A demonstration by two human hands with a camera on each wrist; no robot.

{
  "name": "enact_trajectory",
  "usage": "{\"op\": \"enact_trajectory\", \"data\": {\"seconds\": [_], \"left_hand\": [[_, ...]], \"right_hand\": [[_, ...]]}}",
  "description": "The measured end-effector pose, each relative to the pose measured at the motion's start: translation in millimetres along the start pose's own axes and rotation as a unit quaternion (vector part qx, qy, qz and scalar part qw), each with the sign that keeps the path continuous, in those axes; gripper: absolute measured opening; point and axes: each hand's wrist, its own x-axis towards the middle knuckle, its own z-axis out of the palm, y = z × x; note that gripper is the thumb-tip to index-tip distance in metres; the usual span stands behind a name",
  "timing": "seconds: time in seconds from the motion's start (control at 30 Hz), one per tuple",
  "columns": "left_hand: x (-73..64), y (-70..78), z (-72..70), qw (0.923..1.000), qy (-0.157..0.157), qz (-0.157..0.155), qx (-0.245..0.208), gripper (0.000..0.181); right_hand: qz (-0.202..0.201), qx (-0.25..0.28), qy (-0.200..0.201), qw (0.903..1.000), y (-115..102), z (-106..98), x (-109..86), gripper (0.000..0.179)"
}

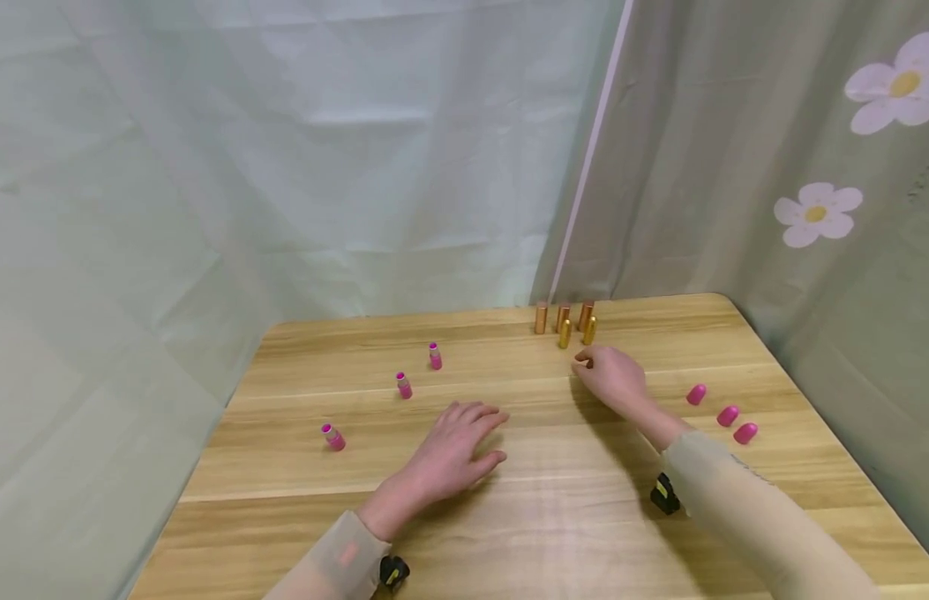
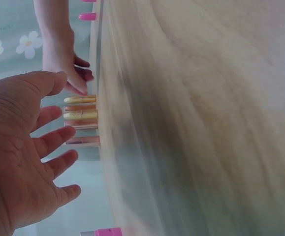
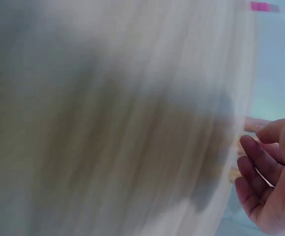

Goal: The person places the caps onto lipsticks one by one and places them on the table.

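On the wooden table, my right hand hovers just in front of two gold bullet-shaped pieces, its fingers loosely bent. Nothing shows between the thumb and fingers in the right wrist view. Behind the gold pieces stand three copper-coloured cylinders near the back edge. My left hand is held over the middle of the table, palm down with fingers spread, and holds nothing. To its left stand three small pink tubes with pale collars, like lipstick bases.
Three pink rounded caps stand on the right side of the table, beside my right forearm. A pale curtain hangs behind the table and along its sides. Both wrists carry small black devices.
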Motion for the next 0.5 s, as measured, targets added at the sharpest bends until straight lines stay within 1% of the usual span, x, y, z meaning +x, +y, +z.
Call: {"op": "enact_trajectory", "data": {"seconds": [0.07,0.17,0.27,0.37,0.47,0.5], "left_hand": [[1.9,2.0,-0.8,0.9999,-0.005,0.001,0.01,0.061],[6.7,6.7,-2.2,0.9997,-0.011,0.009,0.022,0.064],[14.0,13.1,-3.6,0.9991,-0.014,0.023,0.032,0.066],[22.7,20.7,-5.2,0.9981,-0.009,0.043,0.043,0.068],[31.8,28.3,-5.6,0.9959,-0.003,0.064,0.064,0.07],[34.5,31.0,-5.9,0.9952,-0.002,0.069,0.07,0.071]], "right_hand": [[-0.019,0.013,0.007,0.9997,5,-9,-10.7,0.032],[-0.048,0.017,0.019,0.9985,17,-26,-26.2,0.031],[-0.06,0.011,0.027,0.9978,34,-47,-39.8,0.03],[-0.053,0.007,0.031,0.9981,53,-69,-52.0,0.033],[-0.026,0.005,0.028,0.9993,71,-87,-62.5,0.04],[-0.01,0.013,0.02,0.9997,76,-93,-65.6,0.044]]}}
